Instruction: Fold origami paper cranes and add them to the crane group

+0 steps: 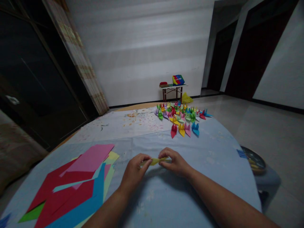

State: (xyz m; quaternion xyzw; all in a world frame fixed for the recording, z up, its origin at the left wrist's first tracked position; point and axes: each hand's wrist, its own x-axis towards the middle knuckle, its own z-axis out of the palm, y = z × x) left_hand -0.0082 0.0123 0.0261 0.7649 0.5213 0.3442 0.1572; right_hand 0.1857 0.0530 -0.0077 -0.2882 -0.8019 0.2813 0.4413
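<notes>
Between my two hands, a little above the table, is a folded piece of yellow paper (155,161). My left hand (136,169) pinches its left end between thumb and fingers. The right end sits in the pinch of my right hand (174,163), whose fingers hide part of it. To the left of my hands lies a loose pile of coloured paper sheets (80,180) in red, pink, blue, yellow and green. Beyond my right hand stand several folded paper cranes (181,129) in a short row, with a larger crowd of cranes (178,112) behind them.
A pale blue tablecloth (152,205) covers the near part of the round table, and a white flowered cloth (118,125) the far part. Past the table, a small stand (172,87) holds a colourful box (178,79). A round dark container (253,160) is low at the right.
</notes>
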